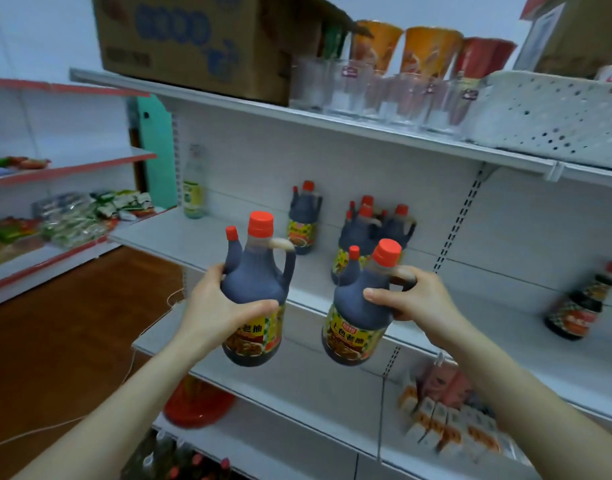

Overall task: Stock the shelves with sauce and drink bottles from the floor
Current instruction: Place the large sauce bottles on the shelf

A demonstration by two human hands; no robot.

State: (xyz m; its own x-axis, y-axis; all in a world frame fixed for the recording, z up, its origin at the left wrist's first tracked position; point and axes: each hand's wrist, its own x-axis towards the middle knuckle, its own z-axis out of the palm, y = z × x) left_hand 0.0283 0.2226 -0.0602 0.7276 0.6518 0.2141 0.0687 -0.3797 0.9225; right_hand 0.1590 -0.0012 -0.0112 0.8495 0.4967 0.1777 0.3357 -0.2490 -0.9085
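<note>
White shop shelving fills the view, and the middle shelf (179, 237) is partly stocked. At its far left a pale drink bottle (193, 183) stands alone against the back panel. Next, the left hand (214, 306) has its fingers (259, 304) wrapped round the belly of a soy sauce jug (254, 271), which it holds upright in the air in front of the shelf. Behind it a single jug (302, 220) and then a cluster of jugs (373, 230) already stand on the shelf. The right hand (415, 296) grips a second soy sauce jug (360, 313) at its handle, tilted slightly and also not yet set down. Far right, a dark sauce bottle (581, 306) stands apart.

I judge the job well begun but unfinished: these two jugs need placing, and blurred red-capped bottles (179, 459) wait at the bottom edge.
</note>
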